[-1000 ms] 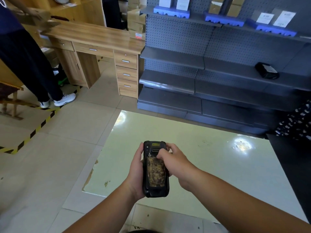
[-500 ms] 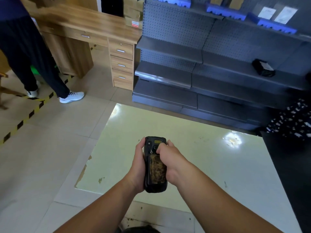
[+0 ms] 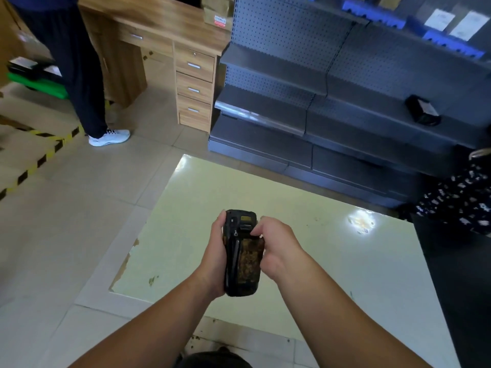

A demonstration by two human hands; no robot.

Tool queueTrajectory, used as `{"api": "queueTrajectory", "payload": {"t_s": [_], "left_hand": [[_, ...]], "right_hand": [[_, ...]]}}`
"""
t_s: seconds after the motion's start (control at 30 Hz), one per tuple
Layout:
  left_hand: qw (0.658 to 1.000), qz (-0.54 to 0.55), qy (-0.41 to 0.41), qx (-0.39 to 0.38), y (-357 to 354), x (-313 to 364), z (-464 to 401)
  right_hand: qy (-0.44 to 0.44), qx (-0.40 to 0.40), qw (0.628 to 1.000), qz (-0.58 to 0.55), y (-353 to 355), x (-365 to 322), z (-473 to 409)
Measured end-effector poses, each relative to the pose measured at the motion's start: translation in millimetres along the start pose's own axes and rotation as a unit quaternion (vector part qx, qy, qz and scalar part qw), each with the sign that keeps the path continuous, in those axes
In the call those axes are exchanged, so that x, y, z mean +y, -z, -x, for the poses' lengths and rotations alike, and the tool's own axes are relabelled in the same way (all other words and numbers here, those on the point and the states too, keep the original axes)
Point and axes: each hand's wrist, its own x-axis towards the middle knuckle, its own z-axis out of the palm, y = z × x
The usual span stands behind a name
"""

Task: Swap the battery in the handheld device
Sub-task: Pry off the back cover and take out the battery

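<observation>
Hands reach out in front, both arms bent inward. Left hand (image 3: 214, 264) wraps around the black, worn, brick-shaped handheld device (image 3: 241, 252), back facing up. Right hand (image 3: 276, 248) presses fingertips (image 3: 256, 231) on its upper back, above the pale floor panel (image 3: 332, 261).

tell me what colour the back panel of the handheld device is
Mottled brown and yellowish on a black body, seen in the head view on the handheld device.
</observation>
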Motion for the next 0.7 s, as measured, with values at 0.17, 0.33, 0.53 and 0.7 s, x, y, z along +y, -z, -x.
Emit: {"api": "queueTrajectory", "payload": {"t_s": [0.17, 0.33, 0.53, 0.7], "left_hand": [[0.999, 0.034, 0.003, 0.001, 0.0, 5.7, -4.0], [0.998, 0.064, 0.001, 0.011, -4.0, 7.7, -5.4], [0.996, 0.08, -0.015, 0.03, -6.4, 12.9, -4.6], [0.999, 0.033, -0.024, 0.036, -1.0, -0.2, -2.0]], "right_hand": [[0.172, 0.104, 0.968, 0.148, -3.0, 11.9, 0.7], [0.339, 0.068, 0.897, 0.277, 12.8, 28.9, 10.7], [0.477, 0.121, 0.739, 0.46, 26.2, 55.4, 15.9], [0.541, 0.123, 0.716, 0.424, 24.9, 60.9, 28.5]]}}
